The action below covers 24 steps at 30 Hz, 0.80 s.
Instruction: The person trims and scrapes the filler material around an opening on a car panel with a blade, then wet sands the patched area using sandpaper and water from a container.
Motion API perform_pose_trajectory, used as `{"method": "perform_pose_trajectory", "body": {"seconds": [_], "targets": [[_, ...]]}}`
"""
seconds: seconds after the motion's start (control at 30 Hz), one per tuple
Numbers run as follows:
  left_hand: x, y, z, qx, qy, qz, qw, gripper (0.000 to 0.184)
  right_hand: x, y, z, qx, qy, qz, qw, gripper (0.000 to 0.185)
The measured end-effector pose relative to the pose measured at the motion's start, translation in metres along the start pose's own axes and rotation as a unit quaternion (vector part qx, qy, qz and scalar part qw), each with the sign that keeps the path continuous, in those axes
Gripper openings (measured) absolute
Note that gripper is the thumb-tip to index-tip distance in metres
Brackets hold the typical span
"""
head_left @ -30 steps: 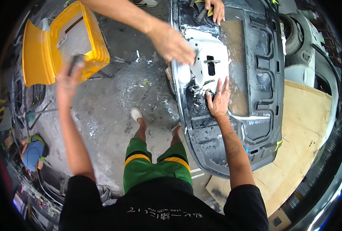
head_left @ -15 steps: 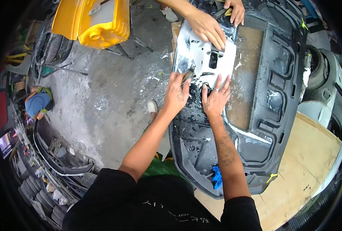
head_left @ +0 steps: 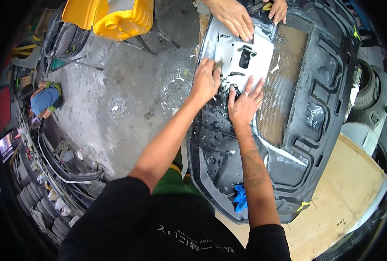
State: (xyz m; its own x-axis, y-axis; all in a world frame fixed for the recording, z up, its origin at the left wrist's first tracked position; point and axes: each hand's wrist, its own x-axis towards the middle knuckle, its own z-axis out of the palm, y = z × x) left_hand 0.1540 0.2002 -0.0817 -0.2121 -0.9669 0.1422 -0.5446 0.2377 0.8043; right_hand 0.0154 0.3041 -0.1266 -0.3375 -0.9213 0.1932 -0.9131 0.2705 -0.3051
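A large black moulded car panel [head_left: 228, 167], wet and spotted with drops, lies in front of me with a white area [head_left: 261, 54] near its far end. My left hand [head_left: 206, 82] is closed around a small grey-brown sheet that looks like sandpaper [head_left: 219, 65], held at the left edge of the white area. Lying spread on the panel just below the white area, my right hand [head_left: 244, 104] has its fingers apart and holds nothing. A co-worker's hand [head_left: 230, 17] presses on the far end of the white area, and another hand [head_left: 278, 9] rests near the mesh.
Mesh [head_left: 284, 78] fills an opening in the panel. A crumpled blue cloth or glove [head_left: 240, 198] lies near its close edge. To the right is a wooden board [head_left: 345, 182]. A cut yellow jerrycan [head_left: 123, 21] stands far left, and a person [head_left: 45, 100] crouches beyond the wet floor.
My left hand has slid forward along the white area's left edge with the sheet. My right hand stays in place on the panel. The co-worker's hand has shifted slightly; the view has moved a little.
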Motion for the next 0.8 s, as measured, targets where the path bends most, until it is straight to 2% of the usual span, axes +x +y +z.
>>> {"method": "perform_pose_trajectory", "body": {"seconds": [0.07,0.2,0.27,0.3,0.4,0.47,0.5,0.63,0.73,0.8], "targets": [[-0.007,-0.007,0.007,-0.003,0.021,0.008,1.000,0.020,0.003,0.000,0.001,0.001,0.000,0.003,1.000,0.084],[-0.011,0.000,-0.004,-0.056,-0.015,-0.017,0.998,0.017,0.002,-0.001,0.000,-0.005,0.006,0.002,1.000,0.084],[0.006,-0.009,0.007,-0.010,0.018,0.008,1.000,0.009,0.001,0.000,-0.003,0.001,0.008,-0.004,1.000,0.083],[-0.003,-0.008,0.006,-0.018,0.020,0.010,1.000,0.016,0.002,-0.002,-0.003,0.000,0.000,0.003,1.000,0.082],[-0.024,0.008,-0.004,-0.050,-0.005,-0.006,0.999,0.014,0.003,-0.001,0.001,-0.012,-0.011,0.006,1.000,0.080],[-0.004,-0.010,0.001,-0.028,-0.010,0.022,0.999,0.016,0.002,-0.002,0.001,-0.009,0.013,-0.004,1.000,0.081],[0.004,-0.007,0.004,-0.011,0.017,0.010,1.000,0.016,0.002,-0.002,0.000,-0.012,0.013,-0.001,1.000,0.081],[-0.024,0.018,-0.003,-0.049,0.002,-0.010,0.999,0.015,0.002,-0.002,0.000,-0.007,0.008,-0.002,1.000,0.080],[0.000,-0.004,0.009,-0.017,0.019,0.005,1.000,0.011,0.002,-0.001,0.001,0.004,0.011,-0.006,1.000,0.082],[-0.012,0.005,0.004,-0.022,0.023,-0.003,1.000,0.011,0.003,-0.003,0.001,-0.011,-0.003,0.008,1.000,0.082]]}}
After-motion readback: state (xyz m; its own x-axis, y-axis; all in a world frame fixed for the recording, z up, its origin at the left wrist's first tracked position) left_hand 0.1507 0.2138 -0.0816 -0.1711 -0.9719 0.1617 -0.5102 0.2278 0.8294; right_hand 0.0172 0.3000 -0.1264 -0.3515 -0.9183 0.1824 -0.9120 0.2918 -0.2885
